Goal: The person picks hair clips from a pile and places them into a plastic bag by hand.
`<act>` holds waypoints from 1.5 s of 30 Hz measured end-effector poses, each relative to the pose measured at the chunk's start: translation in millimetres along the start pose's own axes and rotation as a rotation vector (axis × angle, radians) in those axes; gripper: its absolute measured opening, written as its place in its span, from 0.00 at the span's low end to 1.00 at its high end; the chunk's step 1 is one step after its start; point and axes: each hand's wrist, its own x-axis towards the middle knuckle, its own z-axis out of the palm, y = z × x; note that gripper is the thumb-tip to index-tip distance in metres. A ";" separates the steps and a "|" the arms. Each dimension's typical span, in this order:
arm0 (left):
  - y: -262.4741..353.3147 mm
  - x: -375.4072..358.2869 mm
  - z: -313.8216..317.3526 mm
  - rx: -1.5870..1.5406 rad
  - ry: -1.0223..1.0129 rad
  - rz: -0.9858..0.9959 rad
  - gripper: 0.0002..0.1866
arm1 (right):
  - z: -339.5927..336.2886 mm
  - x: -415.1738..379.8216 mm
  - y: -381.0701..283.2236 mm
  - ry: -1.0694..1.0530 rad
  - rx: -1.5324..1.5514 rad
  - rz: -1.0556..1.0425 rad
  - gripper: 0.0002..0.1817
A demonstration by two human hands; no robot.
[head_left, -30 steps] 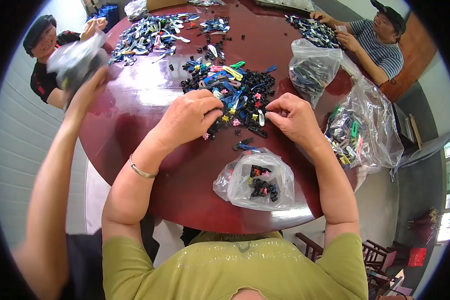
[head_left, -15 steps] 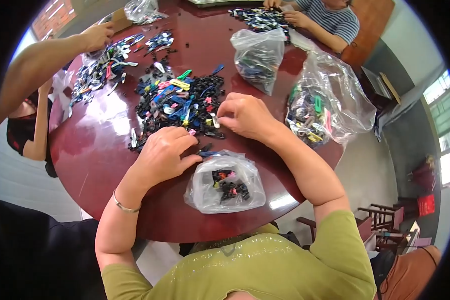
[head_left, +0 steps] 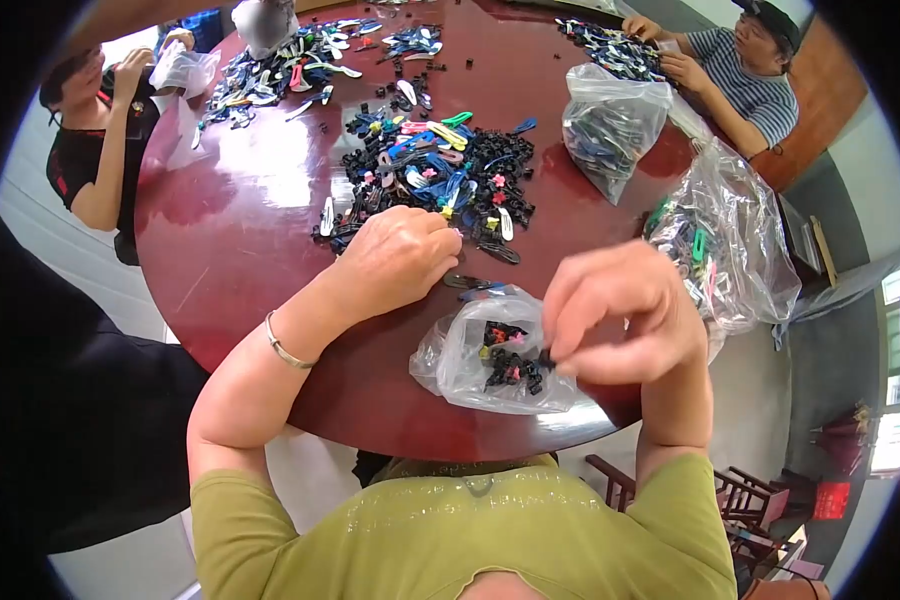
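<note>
My left hand (head_left: 398,255) rests on the near edge of a heap of small hair clips (head_left: 440,175), black, blue, pink and yellow, with its fingers curled down among them; whether it holds one I cannot tell. My right hand (head_left: 620,315) is raised and blurred over a small clear bag (head_left: 465,365) that holds black and pink clips. Its fingertips are pinched together at the bag's right side, possibly on a small dark clip. A metal bangle sits on my left wrist.
The round dark red table (head_left: 240,240) fills the view. Two bigger clear bags of clips stand at the right (head_left: 725,245) and the back (head_left: 610,125). A second clip heap (head_left: 270,70) lies far left. One person (head_left: 95,140) sits at the left, another (head_left: 745,75) at the back right.
My right hand has left the clip heap and come back over the small bag. My left hand has moved up to the heap's edge. The view has swung left.
</note>
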 end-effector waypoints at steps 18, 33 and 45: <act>-8.0 -0.5 -5.6 0.079 0.068 0.086 0.03 | 31.6 17.8 114.1 0.246 -0.811 0.055 0.09; -22.0 -6.6 -11.1 0.094 0.061 -0.061 0.05 | 4.1 2.2 23.9 0.135 0.047 0.152 0.08; -21.9 -5.8 -9.3 0.113 0.057 -0.038 0.05 | -0.2 6.3 85.8 0.505 -0.603 0.294 0.10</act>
